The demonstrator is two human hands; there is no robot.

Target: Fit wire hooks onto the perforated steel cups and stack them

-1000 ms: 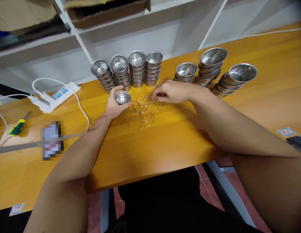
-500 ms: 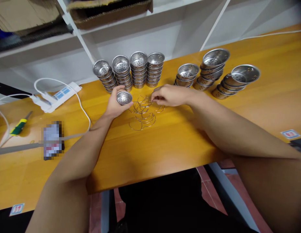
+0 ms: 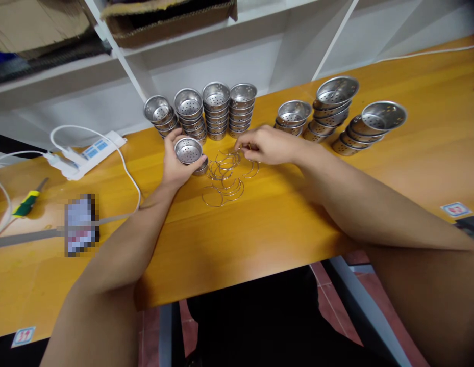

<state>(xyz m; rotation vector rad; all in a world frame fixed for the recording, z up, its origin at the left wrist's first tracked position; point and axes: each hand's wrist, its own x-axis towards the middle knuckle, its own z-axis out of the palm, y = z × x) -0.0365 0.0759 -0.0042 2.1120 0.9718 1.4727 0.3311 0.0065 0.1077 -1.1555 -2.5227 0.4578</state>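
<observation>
My left hand (image 3: 175, 163) is wrapped round a small perforated metal cup (image 3: 188, 151), its mouth tilted toward me. Below it, at the thumb, more perforated metal (image 3: 200, 167) shows; whether this is a second cup inside the first I cannot tell. Bent over the right edge of a loose pile of thin wire rings (image 3: 223, 171) is my right hand (image 3: 265, 145). Its fingers are drawn together at the rings, and what lies between the fingertips is too small to make out. The pile rests on the wooden table (image 3: 237, 239) between both hands.
Several stacks of perforated cups (image 3: 216, 97) stand behind my hands, with more leaning stacks (image 3: 336, 94) at right. On the left lie a power strip (image 3: 95, 153) with white cables, a green-and-yellow screwdriver (image 3: 27, 203) and a blurred-out object (image 3: 80, 224). White shelving (image 3: 221, 61) rises behind.
My left hand has moved slightly left and up, and the cup in it is turned so more metal shows beneath. My right fingertips have risen slightly at the rings.
</observation>
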